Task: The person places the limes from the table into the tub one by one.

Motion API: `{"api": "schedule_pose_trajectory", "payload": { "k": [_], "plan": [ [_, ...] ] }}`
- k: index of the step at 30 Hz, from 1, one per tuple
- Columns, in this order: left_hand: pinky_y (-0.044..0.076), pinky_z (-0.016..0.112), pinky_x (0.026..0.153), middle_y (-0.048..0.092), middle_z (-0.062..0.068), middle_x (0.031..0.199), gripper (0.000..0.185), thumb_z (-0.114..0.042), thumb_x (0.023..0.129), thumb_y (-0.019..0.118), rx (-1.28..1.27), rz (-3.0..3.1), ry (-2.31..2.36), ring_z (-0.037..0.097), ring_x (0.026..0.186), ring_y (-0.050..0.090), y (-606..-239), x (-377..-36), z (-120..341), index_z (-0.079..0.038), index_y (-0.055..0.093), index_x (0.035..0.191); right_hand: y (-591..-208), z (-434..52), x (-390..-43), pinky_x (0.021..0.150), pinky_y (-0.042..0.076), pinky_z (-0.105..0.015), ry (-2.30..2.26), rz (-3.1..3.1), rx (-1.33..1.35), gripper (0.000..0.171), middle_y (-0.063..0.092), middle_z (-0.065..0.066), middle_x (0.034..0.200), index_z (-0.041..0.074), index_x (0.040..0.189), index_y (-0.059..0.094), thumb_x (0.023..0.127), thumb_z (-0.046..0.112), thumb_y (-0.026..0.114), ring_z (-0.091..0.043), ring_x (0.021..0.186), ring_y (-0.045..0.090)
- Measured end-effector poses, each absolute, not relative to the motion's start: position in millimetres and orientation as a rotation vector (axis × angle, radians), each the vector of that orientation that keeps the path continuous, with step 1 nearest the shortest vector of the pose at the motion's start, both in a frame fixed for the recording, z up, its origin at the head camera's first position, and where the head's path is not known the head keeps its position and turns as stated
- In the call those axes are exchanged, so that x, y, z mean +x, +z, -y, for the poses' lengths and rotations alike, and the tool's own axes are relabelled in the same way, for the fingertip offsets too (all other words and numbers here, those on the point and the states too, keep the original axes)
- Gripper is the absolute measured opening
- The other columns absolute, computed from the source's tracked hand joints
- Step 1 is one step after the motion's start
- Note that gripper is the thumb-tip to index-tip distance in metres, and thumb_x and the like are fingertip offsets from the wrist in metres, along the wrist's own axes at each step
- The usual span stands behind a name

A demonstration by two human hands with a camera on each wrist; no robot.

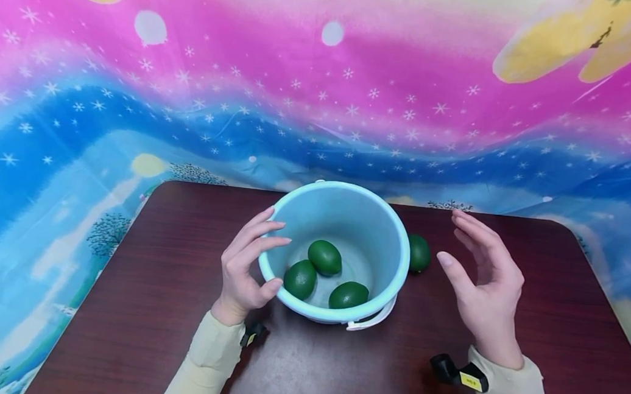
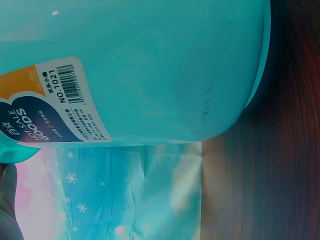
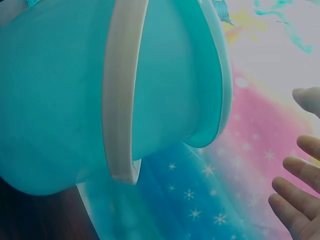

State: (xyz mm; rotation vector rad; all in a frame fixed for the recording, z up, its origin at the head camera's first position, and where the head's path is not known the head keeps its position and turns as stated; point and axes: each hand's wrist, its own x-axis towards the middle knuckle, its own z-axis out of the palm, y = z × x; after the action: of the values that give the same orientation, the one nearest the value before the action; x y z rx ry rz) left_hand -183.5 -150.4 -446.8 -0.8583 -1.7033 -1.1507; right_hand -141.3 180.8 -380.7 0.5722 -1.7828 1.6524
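Head view: bucket (image 1: pixel 341 223) stands mid-tabletop toward its far edge, touched by left hand (image 1: pixel 245 265), fingers relaxed; right hand (image 1: pixel 488 282) spread apart. Left wrist: smooth wall, likely slippery. Right wrist: handle (image 3: pixel 120 100), judged the firmest hold.

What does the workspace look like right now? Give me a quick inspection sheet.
Surface: dark wood table.
Job's things: light blue bucket upright, holding three green limes; fourth lime on the table beside the bucket's right side.
Clutter: nothing seen.
Hands: left hand at the bucket's left rim, contact unclear; right hand open, apart from the bucket.
Cables: nothing seen.
Surroundings: pink and blue starry backdrop.
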Motion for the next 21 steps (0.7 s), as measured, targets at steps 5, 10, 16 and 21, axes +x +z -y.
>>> {"api": "schedule_pose_trajectory", "payload": {
  "k": [5, 10, 16, 21],
  "plan": [
    [0.051, 0.052, 0.101, 0.070, 0.021, 0.110, 0.061, -0.060, 0.092, 0.059, -0.859, 1.707, -1.155, 0.049, 0.119, 0.059, -447.1, -182.5, 150.7, -0.001, 0.076, 0.099, -383.1, -185.6, -144.1, 0.109, 0.044, -0.036, 1.659, 1.784, 0.537, 0.045, 0.055, -0.035, 0.134, -0.020, 0.128, 0.057, 0.086, -0.012, 0.072, -0.037, 0.131, 0.051],
    [0.051, 0.052, 0.101, 0.070, 0.021, 0.110, 0.061, -0.060, 0.092, 0.058, -0.859, 1.706, -1.153, 0.049, 0.119, 0.059, -447.3, -182.0, 151.4, -0.002, 0.076, 0.099, -388.8, -194.0, -149.5, 0.109, 0.044, -0.036, 1.667, 1.802, 0.467, 0.045, 0.056, -0.032, 0.134, -0.019, 0.129, 0.057, 0.086, -0.015, 0.070, -0.035, 0.129, 0.053],
    [0.051, 0.052, 0.100, 0.070, 0.021, 0.110, 0.061, -0.060, 0.093, 0.058, -0.864, 1.701, -1.148, 0.049, 0.119, 0.059, -448.0, -181.7, 152.2, -0.002, 0.076, 0.099, -397.2, -202.6, -152.9, 0.108, 0.045, -0.034, 1.550, 1.938, 0.342, 0.046, 0.057, -0.027, 0.137, -0.013, 0.134, 0.058, 0.089, -0.012, 0.068, -0.031, 0.127, 0.056],
    [0.051, 0.052, 0.100, 0.070, 0.021, 0.110, 0.062, -0.061, 0.093, 0.058, -0.863, 1.703, -1.147, 0.048, 0.119, 0.059, -448.6, -180.9, 152.7, -0.002, 0.077, 0.099, -402.7, -207.0, -155.0, 0.107, 0.046, -0.032, 1.512, 2.022, 0.265, 0.047, 0.058, -0.023, 0.139, -0.009, 0.137, 0.058, 0.090, -0.011, 0.068, -0.029, 0.127, 0.056]
  ]
}}
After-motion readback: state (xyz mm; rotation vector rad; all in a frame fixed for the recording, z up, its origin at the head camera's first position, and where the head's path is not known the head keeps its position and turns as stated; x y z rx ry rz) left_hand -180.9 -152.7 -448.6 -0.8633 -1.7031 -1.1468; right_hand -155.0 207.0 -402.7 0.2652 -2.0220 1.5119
